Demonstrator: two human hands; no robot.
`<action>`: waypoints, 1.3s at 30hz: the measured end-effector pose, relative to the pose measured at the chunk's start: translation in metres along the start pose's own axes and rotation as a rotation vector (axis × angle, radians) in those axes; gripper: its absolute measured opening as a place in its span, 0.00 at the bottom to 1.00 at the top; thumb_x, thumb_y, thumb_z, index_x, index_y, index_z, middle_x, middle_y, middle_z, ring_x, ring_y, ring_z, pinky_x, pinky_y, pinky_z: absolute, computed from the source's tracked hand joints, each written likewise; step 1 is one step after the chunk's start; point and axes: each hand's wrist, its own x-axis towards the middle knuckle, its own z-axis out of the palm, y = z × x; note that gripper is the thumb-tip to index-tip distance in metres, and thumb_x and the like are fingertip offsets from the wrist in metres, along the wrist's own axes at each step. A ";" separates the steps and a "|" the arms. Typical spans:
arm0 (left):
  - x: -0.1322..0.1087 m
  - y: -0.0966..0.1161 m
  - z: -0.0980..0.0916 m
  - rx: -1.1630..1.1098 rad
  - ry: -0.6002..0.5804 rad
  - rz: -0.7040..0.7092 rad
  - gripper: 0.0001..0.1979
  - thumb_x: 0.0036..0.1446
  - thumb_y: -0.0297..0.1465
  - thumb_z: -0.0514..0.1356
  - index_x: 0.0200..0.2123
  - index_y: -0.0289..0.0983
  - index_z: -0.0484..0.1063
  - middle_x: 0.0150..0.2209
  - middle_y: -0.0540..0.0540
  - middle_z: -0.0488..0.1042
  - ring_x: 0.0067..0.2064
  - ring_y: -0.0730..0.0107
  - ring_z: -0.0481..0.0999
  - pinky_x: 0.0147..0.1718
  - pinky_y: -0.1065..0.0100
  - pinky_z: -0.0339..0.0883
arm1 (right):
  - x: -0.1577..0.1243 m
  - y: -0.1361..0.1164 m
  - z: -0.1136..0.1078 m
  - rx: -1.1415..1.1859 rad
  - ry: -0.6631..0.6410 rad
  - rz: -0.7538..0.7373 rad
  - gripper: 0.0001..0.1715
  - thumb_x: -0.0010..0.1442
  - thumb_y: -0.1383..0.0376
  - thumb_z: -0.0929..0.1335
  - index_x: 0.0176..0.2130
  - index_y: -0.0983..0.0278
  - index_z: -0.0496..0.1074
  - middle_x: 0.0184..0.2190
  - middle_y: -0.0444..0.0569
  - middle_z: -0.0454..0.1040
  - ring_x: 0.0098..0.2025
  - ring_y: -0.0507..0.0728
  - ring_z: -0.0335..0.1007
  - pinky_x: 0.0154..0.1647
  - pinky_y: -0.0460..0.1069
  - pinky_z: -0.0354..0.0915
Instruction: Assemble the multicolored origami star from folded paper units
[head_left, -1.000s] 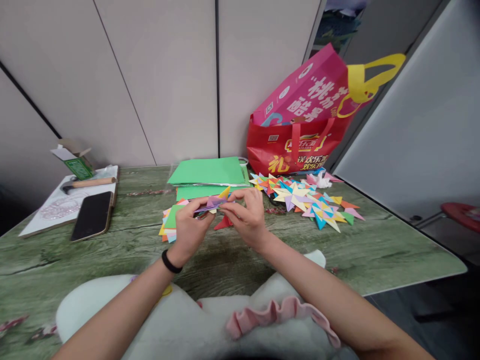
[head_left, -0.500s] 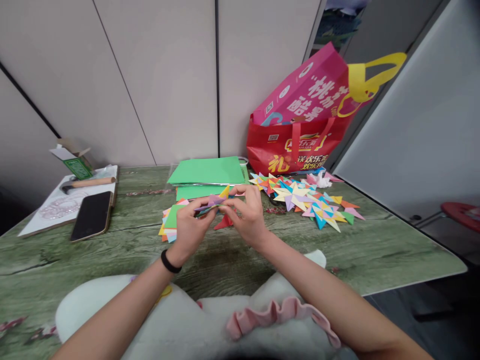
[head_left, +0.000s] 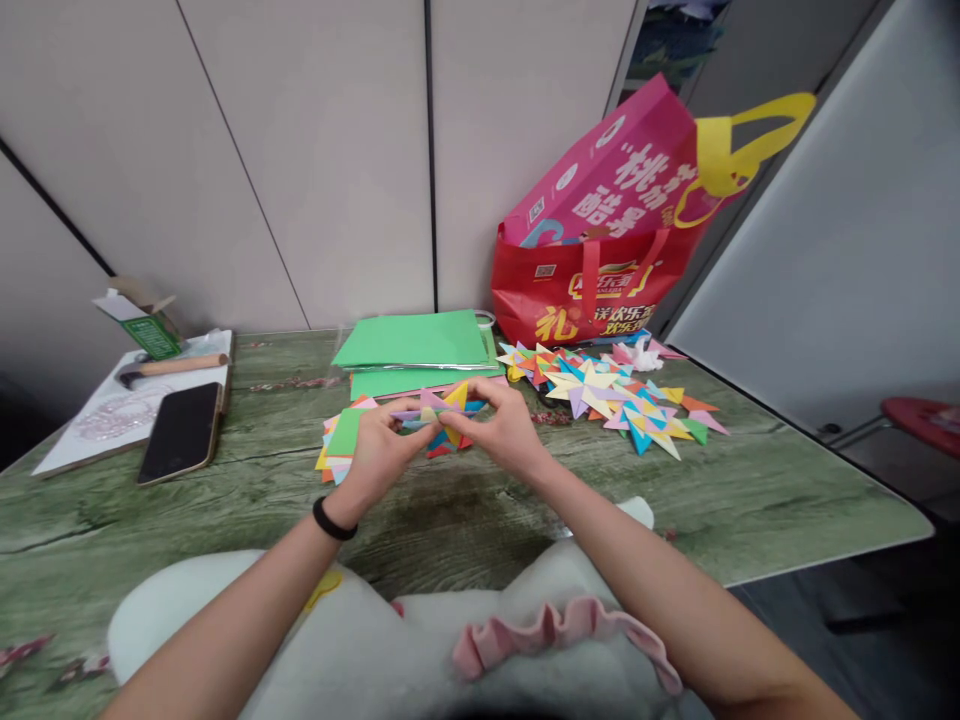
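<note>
Between both hands, above the table, is a folded paper star (head_left: 431, 412) with purple, yellow and blue parts. My left hand (head_left: 380, 440) pinches its left side with thumb and fingers. My right hand (head_left: 504, 430) pinches its right side near a yellow point, and the fingers hide part of the paper. Just beyond and below lie red and blue folded pieces (head_left: 441, 450), partly covered by the hands. A stack of coloured paper squares (head_left: 341, 440), green on top, lies beside my left hand. Finished-looking paper stars (head_left: 592, 388) are heaped to the right of my right hand.
Green paper sheets (head_left: 412, 340) lie at the back. A red bag (head_left: 547, 285) holding a pink bag (head_left: 637, 160) stands behind the stars. At left are a phone (head_left: 180, 432), a hammer (head_left: 176, 367) and a small green box (head_left: 150, 330). A plush toy (head_left: 360, 650) fills the lap.
The paper star has turned so that more of its yellow and blue parts show. My right hand has shifted slightly right and its fingers have spread along the star's edge.
</note>
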 end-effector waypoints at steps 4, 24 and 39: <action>0.001 -0.004 0.000 -0.078 -0.096 -0.117 0.09 0.43 0.31 0.65 0.30 0.33 0.77 0.27 0.47 0.78 0.25 0.72 0.72 0.24 0.72 0.65 | 0.003 0.006 -0.001 0.069 -0.069 0.104 0.14 0.46 0.57 0.72 0.24 0.64 0.69 0.22 0.44 0.70 0.25 0.52 0.65 0.27 0.47 0.62; 0.006 -0.005 -0.003 -0.365 -0.031 -0.338 0.13 0.32 0.34 0.71 0.24 0.34 0.75 0.24 0.47 0.77 0.24 0.71 0.73 0.23 0.71 0.68 | 0.001 0.022 0.003 0.336 -0.072 0.366 0.29 0.38 0.60 0.76 0.40 0.62 0.66 0.26 0.42 0.75 0.28 0.53 0.73 0.32 0.48 0.70; 0.004 -0.002 -0.008 -0.112 -0.228 -0.255 0.10 0.37 0.36 0.68 0.21 0.34 0.76 0.20 0.49 0.75 0.23 0.69 0.71 0.19 0.72 0.61 | 0.002 0.025 -0.009 0.200 -0.195 0.251 0.26 0.40 0.60 0.75 0.38 0.63 0.64 0.26 0.43 0.75 0.29 0.54 0.73 0.29 0.47 0.69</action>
